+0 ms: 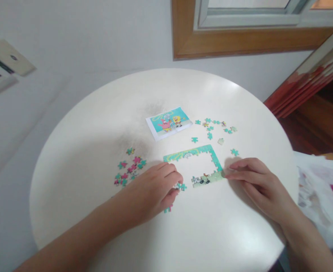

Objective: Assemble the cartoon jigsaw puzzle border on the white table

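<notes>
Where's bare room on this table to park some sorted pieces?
Bare: the far table beyond the reference picture; the near strip between the left hand and right hand; the left side outside the pink pieces. Crowded: around the puzzle frame and among the loose teal pieces right of the picture.

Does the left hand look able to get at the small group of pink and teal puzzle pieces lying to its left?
Probably yes. The pink and teal pieces lie close beside the left hand, on its outer side, flat on the table, and nothing stands between them.
</notes>
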Demonstrator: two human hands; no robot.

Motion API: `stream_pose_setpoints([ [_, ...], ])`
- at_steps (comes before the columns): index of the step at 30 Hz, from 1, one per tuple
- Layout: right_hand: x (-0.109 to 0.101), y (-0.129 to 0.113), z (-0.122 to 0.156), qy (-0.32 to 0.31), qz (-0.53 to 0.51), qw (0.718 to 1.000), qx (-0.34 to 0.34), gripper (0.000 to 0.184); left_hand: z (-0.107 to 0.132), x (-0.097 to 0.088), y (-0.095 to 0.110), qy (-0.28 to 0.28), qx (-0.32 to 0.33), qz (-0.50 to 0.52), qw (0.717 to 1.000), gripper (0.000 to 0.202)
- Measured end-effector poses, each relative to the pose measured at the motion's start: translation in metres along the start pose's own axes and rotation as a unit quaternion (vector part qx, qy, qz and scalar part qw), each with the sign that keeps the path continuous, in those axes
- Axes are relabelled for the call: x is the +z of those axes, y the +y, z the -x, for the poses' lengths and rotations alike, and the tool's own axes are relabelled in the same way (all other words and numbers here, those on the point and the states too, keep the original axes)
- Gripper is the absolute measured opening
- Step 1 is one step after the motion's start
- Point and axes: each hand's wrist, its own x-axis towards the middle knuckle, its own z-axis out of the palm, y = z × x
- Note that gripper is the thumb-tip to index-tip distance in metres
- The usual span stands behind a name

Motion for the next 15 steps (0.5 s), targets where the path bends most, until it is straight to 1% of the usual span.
stream_pose_setpoints([
  [4, -0.0001, -0.0003, 0.0, -0.003, 0.001, 1.0, 0.004, 0.033, 0.0044, -0.0022, -0.0046, -0.008, -0.008, 0.023, 1.0, 0.016],
  [8, -0.0002, -0.0001, 0.0006, -0.004, 0.001, 1.0, 0.01, 0.033, 0.0055, -0.0014, -0.0077, -0.004, -0.015, 0.019, 1.0, 0.016],
  [15, 0.0003, 0.0014, 0.0022, -0.009, -0.002, 1.0, 0.008, 0.034, 0.0002, 0.0029, -0.0036, 0.001, -0.01, 0.021, 1.0, 0.012],
])
